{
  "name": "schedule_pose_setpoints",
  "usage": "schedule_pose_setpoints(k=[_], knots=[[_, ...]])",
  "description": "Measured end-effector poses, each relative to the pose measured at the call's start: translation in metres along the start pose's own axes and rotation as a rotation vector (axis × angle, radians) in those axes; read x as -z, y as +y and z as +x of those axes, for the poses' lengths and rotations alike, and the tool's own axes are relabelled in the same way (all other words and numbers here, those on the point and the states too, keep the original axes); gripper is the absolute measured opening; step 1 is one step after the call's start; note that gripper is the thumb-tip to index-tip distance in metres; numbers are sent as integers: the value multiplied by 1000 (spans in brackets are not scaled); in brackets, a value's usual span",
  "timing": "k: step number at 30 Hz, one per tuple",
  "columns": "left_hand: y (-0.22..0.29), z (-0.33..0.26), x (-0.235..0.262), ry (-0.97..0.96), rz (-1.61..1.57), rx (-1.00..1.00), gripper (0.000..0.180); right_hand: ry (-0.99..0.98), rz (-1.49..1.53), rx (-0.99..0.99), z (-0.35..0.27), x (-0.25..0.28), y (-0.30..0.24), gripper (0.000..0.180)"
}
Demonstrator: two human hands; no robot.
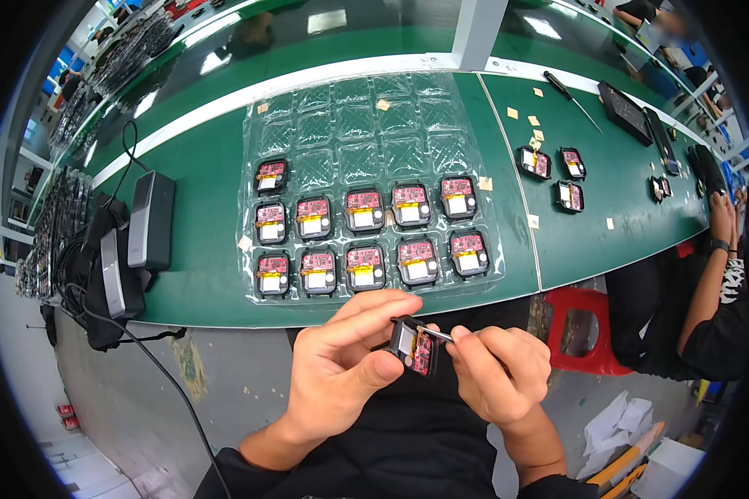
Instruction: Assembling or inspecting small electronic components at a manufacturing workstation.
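Between thumb and fingers, my left hand (pixel 334 366) grips a small black watch case (pixel 416 351) with a red circuit board inside, tilted above my lap. My right hand (pixel 503 372) pinches a thin metal tool (pixel 435 333), perhaps tweezers; its tip reaches the upper edge of the case. Beyond my hands, on the green table, lies a clear plastic tray (pixel 358 297). Its nearer rows hold several similar watch cases (pixel 365 266), each showing a red board, yellow tape and a silvery part. The tray's far pockets (pixel 354 121) hold no cases.
Black power adapters (pixel 151 218) with cables stand at the table's left. To the right lie three more watch cases (pixel 571 163), a screwdriver (pixel 570 98), small beige tape squares and a black box (pixel 625 112). Another person's arm (pixel 707 283) rests by a red stool (pixel 582 333).
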State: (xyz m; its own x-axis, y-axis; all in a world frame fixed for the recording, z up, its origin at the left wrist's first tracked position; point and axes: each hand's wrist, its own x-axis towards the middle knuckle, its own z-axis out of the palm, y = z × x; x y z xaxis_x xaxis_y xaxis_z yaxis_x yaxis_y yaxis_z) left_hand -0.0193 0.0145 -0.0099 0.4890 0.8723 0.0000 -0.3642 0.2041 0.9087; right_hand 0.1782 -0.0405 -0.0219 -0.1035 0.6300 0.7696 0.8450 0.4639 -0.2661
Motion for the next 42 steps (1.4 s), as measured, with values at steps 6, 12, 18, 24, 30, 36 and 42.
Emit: schedule_pose_setpoints(k=[6, 12, 18, 24, 30, 36, 42], knots=[[-3, 1, 1, -29, 13, 2, 56, -56, 30, -29, -1, 0, 1, 23], [7, 1, 6, -40, -96, -43, 57, -48, 221, -293, 9, 4, 16, 22], [31, 28, 21, 123, 271, -409, 48, -18, -170, -551, 33, -3, 74, 27], [52, 88, 45, 340, 956, -596, 21, -159, -339, -658, 34, -9, 92, 39], [47, 110, 59, 262, 1400, -400, 19, -125, -335, -674, 39, -10, 91, 36], [43, 110, 65, 276, 1546, -494, 9, -197, -407, -668, 38, -12, 91, 29], [46, 106, 62, 231, 1668, -526, 12, -93, -332, -656, 38, -11, 81, 30]])
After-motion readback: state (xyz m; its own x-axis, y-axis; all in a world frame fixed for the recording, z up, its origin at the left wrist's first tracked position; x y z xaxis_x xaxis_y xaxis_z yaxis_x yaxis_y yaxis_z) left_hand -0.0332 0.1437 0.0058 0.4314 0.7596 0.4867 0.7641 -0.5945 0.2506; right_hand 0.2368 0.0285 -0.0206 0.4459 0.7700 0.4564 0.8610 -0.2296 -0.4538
